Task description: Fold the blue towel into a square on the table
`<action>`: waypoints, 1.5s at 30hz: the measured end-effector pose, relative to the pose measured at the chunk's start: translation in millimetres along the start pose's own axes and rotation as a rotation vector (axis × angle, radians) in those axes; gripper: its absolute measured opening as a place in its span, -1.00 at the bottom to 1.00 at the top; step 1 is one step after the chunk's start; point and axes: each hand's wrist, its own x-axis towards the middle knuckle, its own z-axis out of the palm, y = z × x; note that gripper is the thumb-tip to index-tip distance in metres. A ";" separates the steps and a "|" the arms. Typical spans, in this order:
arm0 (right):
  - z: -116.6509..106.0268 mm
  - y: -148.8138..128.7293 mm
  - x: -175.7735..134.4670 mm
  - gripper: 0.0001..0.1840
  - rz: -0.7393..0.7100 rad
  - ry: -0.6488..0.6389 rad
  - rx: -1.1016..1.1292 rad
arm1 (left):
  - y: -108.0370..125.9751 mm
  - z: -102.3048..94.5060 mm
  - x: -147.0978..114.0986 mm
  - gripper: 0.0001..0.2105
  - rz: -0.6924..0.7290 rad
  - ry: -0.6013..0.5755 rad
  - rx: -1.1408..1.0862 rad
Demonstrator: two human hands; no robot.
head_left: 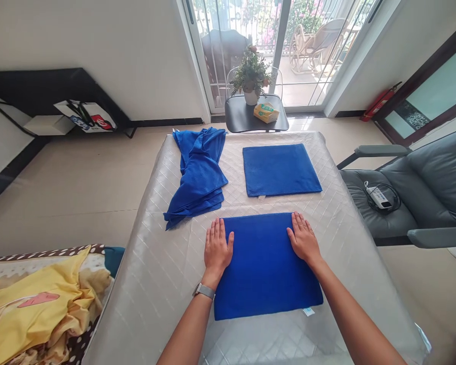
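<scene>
A blue towel (266, 268) lies spread flat on the pale quilted mattress (144, 304), a small white tag showing at its near edge. My left hand (217, 248) rests flat at the towel's far left corner, fingers stretched out. At the far right corner my right hand (303, 237) also lies flat, thumb apart from the fingers. Just beyond, a second blue towel (281, 170) is laid out as a neat rectangle with a tag at its near edge. To its left, several crumpled blue towels (201, 177) sit in a loose heap.
Past the far edge stands a dark small table (235, 114) with a potted plant (251, 76) and a tissue pack (266, 112). A grey armchair (387, 203) holding a power strip (379, 196) is on the right. Yellow fabric (41, 304) lies at the lower left.
</scene>
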 end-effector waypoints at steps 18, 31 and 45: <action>-23.5 -75.5 -39.8 -0.32 -0.134 0.099 0.123 | -0.3 -17.7 -20.9 -0.44 -0.006 -0.026 -0.159; -2.6 -116.3 -77.4 -0.25 -0.201 0.030 0.217 | 9.1 -14.0 -112.2 -0.33 0.064 -0.121 0.097; -22.3 -29.2 -131.9 -0.24 -0.044 0.116 0.090 | 9.6 -15.8 -116.5 -0.37 0.032 -0.082 0.057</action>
